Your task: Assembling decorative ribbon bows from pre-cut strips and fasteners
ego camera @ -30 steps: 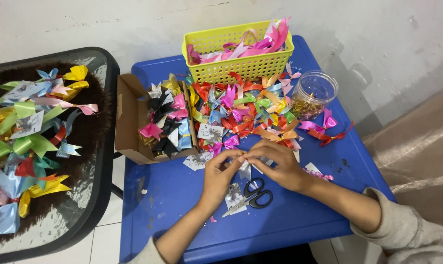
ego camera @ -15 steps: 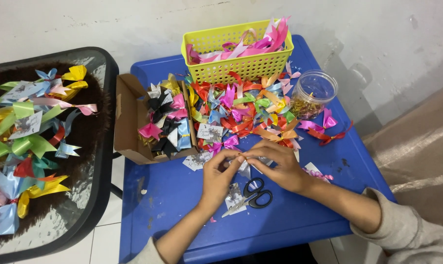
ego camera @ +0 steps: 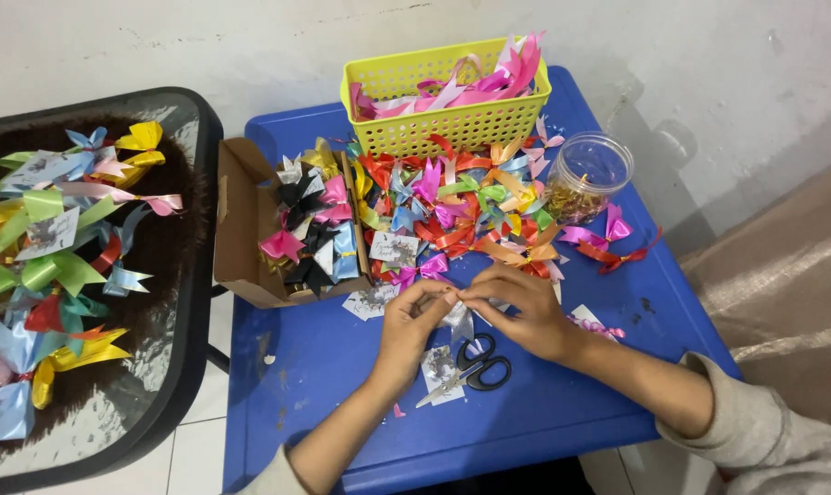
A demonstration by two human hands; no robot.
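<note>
My left hand [ego camera: 410,323] and my right hand [ego camera: 518,310] meet over the blue table [ego camera: 305,367], fingertips pinched together on a small pale silver ribbon bow [ego camera: 456,314] between them. Just below the hands lie black-handled scissors [ego camera: 475,368] on a small printed card [ego camera: 439,371]. A heap of coloured ribbon bows [ego camera: 452,206] sits just beyond my fingers. The part of the bow inside my fingers is hidden.
A yellow basket [ego camera: 452,124] of pink ribbons stands at the back. A cardboard box [ego camera: 241,229] of bows is on the left, a clear plastic jar [ego camera: 588,176] on the right. A dark side table [ego camera: 172,275] at far left carries larger bows.
</note>
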